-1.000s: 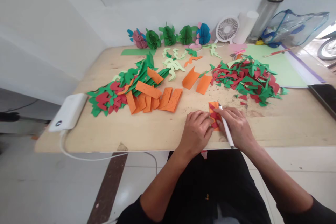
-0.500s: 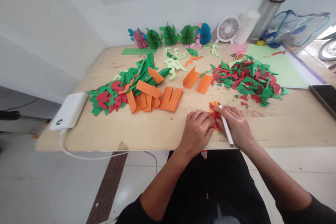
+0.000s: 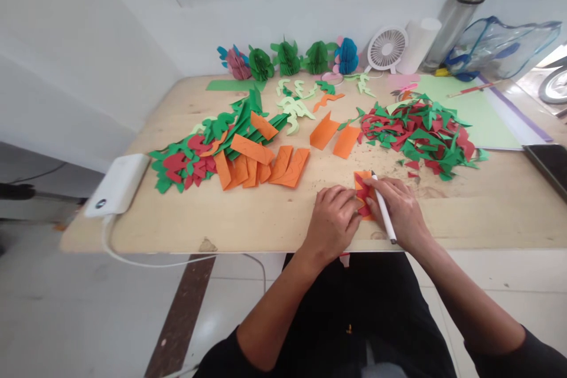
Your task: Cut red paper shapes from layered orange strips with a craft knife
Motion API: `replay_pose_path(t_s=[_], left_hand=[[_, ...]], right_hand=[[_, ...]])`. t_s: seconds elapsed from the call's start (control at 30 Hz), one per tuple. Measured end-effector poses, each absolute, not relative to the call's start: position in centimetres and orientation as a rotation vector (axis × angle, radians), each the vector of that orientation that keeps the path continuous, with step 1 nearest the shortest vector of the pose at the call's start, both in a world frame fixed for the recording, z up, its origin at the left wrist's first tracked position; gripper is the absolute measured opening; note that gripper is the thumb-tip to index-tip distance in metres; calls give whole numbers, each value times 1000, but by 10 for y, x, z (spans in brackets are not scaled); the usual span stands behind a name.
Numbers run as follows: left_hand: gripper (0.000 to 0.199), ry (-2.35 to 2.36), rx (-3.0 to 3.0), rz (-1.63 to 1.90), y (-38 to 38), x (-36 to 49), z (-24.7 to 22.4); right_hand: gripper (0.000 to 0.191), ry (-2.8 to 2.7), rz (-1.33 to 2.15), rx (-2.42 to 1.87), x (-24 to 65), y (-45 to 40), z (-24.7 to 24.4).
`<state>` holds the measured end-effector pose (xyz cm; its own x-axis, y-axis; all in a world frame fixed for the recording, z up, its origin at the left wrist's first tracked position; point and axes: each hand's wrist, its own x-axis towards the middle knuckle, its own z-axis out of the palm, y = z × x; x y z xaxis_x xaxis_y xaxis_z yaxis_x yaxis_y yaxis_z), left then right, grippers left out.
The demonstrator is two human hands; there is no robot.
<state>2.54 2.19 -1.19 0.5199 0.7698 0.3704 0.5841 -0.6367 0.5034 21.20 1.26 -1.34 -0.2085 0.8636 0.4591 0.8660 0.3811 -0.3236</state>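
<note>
Near the table's front edge lies an orange paper piece (image 3: 364, 175) with a red cut-out (image 3: 362, 193) on top of it. My left hand (image 3: 335, 220) rests at their left side, its curled fingertips pressing on the papers. From the right, my right hand (image 3: 400, 211) touches the red cut-out with its fingertips while a white pen (image 3: 384, 210) is held in it, slanting across the fingers. Left of my hands are folded orange pieces (image 3: 290, 168), some with drawn outlines. Two more orange pieces (image 3: 325, 131) lie beyond my hands.
Green and red cut-outs (image 3: 177, 162) are heaped at the left, near a white power bank (image 3: 117, 185). Paper scraps (image 3: 425, 133) pile up at the right. Along the wall stand honeycomb paper figures (image 3: 287, 59), a small fan (image 3: 387, 49) and a bottle (image 3: 460, 20). A phone (image 3: 549, 165) lies far right.
The pen and my right hand have shifted very slightly to the right, and a bit more of the red cut-out shows. My left hand is almost unmoved.
</note>
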Motion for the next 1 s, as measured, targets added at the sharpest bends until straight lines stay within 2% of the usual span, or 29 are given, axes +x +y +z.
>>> replay_pose_path(t_s=[0.37, 1.0], left_hand=[[14, 1118, 2453, 844, 22, 25, -12], [10, 1096, 2396, 940, 23, 26, -12]], right_hand=[[28, -2060, 37, -1521, 207, 14, -10], [30, -2028, 79, -1518, 205, 12, -9]])
